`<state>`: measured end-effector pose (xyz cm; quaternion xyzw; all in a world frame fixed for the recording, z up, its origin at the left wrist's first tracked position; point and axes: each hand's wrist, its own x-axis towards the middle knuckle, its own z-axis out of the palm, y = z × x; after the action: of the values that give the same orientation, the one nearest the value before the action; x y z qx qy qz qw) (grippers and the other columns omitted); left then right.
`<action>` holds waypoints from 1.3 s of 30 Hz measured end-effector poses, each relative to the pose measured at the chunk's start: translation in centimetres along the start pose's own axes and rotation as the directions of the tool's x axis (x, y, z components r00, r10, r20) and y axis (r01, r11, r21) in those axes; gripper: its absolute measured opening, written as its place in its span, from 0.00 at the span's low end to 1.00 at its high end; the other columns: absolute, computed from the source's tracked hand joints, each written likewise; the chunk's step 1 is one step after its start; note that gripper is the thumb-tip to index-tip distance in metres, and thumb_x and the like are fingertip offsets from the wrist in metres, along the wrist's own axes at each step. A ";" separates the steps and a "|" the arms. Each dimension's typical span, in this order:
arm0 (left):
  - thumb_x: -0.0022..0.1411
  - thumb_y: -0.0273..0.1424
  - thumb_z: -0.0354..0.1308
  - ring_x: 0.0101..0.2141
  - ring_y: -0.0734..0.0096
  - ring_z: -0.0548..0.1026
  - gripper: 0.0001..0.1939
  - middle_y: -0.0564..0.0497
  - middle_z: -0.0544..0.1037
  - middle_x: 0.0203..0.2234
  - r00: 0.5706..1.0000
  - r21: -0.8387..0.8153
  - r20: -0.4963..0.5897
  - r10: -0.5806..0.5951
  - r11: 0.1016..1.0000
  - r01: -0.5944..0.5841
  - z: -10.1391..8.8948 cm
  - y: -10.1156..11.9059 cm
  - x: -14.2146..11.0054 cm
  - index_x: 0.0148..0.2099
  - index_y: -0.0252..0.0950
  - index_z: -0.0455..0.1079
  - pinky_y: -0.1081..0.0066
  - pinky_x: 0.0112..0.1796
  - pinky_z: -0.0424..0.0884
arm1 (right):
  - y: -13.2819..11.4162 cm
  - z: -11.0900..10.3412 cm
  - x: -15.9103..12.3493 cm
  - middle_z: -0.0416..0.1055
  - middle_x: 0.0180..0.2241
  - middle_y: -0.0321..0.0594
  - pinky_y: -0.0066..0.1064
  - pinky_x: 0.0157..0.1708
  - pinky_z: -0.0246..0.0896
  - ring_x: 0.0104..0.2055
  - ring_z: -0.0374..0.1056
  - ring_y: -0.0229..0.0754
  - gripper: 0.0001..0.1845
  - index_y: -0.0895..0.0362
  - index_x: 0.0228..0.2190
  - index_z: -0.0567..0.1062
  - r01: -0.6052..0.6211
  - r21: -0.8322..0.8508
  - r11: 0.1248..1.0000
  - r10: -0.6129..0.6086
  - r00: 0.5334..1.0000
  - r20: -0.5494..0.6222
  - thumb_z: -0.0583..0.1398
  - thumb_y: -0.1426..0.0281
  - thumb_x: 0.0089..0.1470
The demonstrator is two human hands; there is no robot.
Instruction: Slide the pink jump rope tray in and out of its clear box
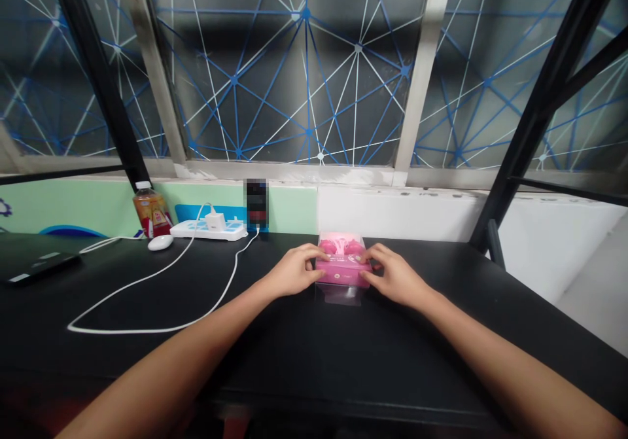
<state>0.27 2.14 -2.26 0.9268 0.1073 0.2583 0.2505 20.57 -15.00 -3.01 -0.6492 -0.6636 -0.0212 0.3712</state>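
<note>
Got a white power strip [208, 230] on the black counter [122, 360], with a white charger [214, 221] plugged in. Drink bottle [152, 210] sits just left of the strip, white mouse [160, 243] just in front of that.

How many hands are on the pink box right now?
2: the left hand on the left side of the pink box, the right hand on its right side.

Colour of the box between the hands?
The box is bright pink, seen best in the head view.

Single head-worn cam, facing forward and down, close over left hand [293, 270], right hand [395, 275] and black worktop [392, 360]; window [294, 66] fills upper frame.
</note>
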 end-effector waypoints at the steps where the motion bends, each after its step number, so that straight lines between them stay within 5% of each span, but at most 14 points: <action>1: 0.57 0.27 0.59 0.24 0.80 0.71 0.11 0.48 0.73 0.48 1.000 -0.023 -0.006 -0.016 1.000 0.015 0.1 0.1 0.0 0.43 0.38 0.74 0.73 0.30 0.72 | -0.1 0.0 0.0 0.66 0.39 0.40 0.38 0.40 0.67 0.39 0.67 0.43 0.05 0.53 0.36 0.71 -0.001 -0.016 1.000 0.001 1.000 0.003 0.58 0.69 0.54; 7: 0.56 0.22 0.52 0.27 0.79 0.77 0.19 0.42 0.60 0.61 0.974 -0.319 0.219 -0.059 0.939 0.129 -0.7 0.0 -0.2 0.50 0.37 0.70 0.73 0.28 0.76 | -0.3 -0.2 -0.1 0.64 0.43 0.42 0.35 0.34 0.67 0.31 0.65 0.38 0.07 0.54 0.40 0.69 0.015 0.006 1.000 -0.016 0.996 0.082 0.57 0.68 0.57; 13: 0.58 0.23 0.55 0.36 0.72 0.76 0.20 0.47 0.71 0.54 0.988 0.033 0.106 0.115 0.992 -0.119 -1.1 -0.5 -0.4 0.52 0.40 0.70 0.70 0.40 0.74 | -0.6 -0.6 -0.3 0.64 0.44 0.43 0.35 0.33 0.68 0.33 0.66 0.39 0.08 0.53 0.41 0.68 0.048 0.015 0.999 -0.049 0.990 0.131 0.55 0.71 0.58; 19: 0.61 0.26 0.55 0.57 0.62 0.65 0.21 0.49 0.67 0.58 0.985 0.148 0.069 0.158 0.975 -0.167 -0.4 -0.4 -0.4 0.57 0.43 0.67 0.60 0.58 0.62 | -1.4 -0.3 -0.5 0.63 0.50 0.46 0.40 0.42 0.67 0.43 0.68 0.44 0.14 0.54 0.43 0.69 0.170 -0.094 0.981 -0.152 0.973 0.172 0.52 0.77 0.57; 22: 0.63 0.27 0.54 0.54 0.63 0.68 0.19 0.47 0.70 0.55 0.986 0.123 0.059 0.158 0.979 -0.164 -0.4 -0.3 -0.6 0.56 0.41 0.67 0.61 0.55 0.66 | -1.8 -0.3 -0.6 0.61 0.53 0.46 0.43 0.49 0.64 0.51 0.65 0.47 0.12 0.54 0.34 0.72 0.205 -0.161 0.965 -0.168 0.962 0.218 0.50 0.78 0.57; 25: 0.65 0.28 0.53 0.45 0.66 0.74 0.16 0.47 0.71 0.53 0.989 0.103 0.048 0.137 0.985 -0.141 -0.5 -0.1 -0.8 0.55 0.40 0.67 0.65 0.46 0.72 | -2.0 -0.3 -1.0 0.58 0.57 0.46 0.45 0.54 0.61 0.56 0.62 0.51 0.07 0.54 0.36 0.73 0.169 -0.177 0.970 -0.126 0.964 0.232 0.56 0.71 0.58; 30: 0.65 0.29 0.53 0.34 0.72 0.73 0.11 0.48 0.74 0.45 0.995 0.083 0.000 0.100 0.992 -0.099 -0.3 0.0 -0.8 0.49 0.38 0.70 0.71 0.37 0.72 | -2.1 -0.3 -1.4 0.54 0.60 0.49 0.47 0.55 0.60 0.59 0.57 0.56 0.23 0.54 0.43 0.72 0.132 -0.189 0.973 -0.079 0.960 0.268 0.65 0.56 0.48; 34: 0.64 0.29 0.54 0.32 0.73 0.72 0.09 0.49 0.74 0.42 0.995 0.088 0.008 0.103 0.991 -0.103 -0.5 0.2 -0.7 0.46 0.38 0.71 0.72 0.36 0.71 | -2.1 -0.1 -1.2 0.60 0.56 0.50 0.45 0.50 0.63 0.52 0.64 0.53 0.13 0.55 0.39 0.72 0.168 -0.237 0.957 -0.113 0.967 0.228 0.60 0.61 0.55; 39: 0.59 0.25 0.55 0.29 0.76 0.70 0.14 0.51 0.72 0.39 0.989 0.081 0.045 0.142 0.986 -0.145 -1.2 1.1 -1.0 0.48 0.39 0.71 0.74 0.33 0.70 | -2.0 -0.1 -0.9 0.67 0.37 0.41 0.34 0.32 0.65 0.31 0.66 0.40 0.05 0.55 0.38 0.67 0.101 -0.146 0.984 -0.085 0.990 0.111 0.55 0.70 0.58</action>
<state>-1.15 1.42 -1.21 0.9468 0.0461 0.2525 0.1941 18.75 -16.13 -2.47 -0.6440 -0.7080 -0.0547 0.2845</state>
